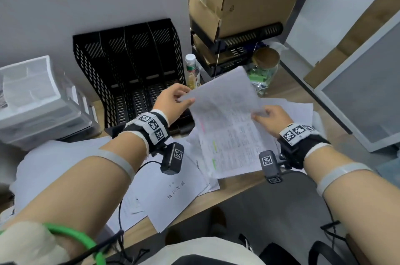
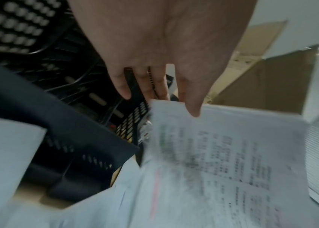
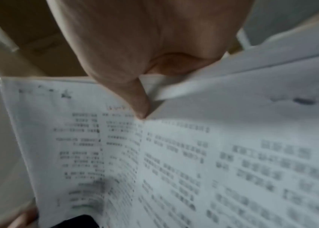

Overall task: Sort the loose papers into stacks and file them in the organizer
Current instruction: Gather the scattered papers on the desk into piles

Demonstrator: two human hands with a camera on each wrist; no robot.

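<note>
Sorting step, by the look of it: printed sheets [image 1: 225,122] lifted above the counter [image 1: 238,182], pinched by left hand [image 1: 171,100] and right hand [image 1: 270,119], next needing squared edges, then an empty organizer [image 1: 134,65] slot.

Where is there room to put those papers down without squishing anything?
The slots of the black file organizer look bare inside, so they are free. A bare strip of wooden desk shows past the loose papers, by the glass jar. The middle is crowded: loose papers overlap under the held sheets, which the left hand and right hand pinch.
</note>
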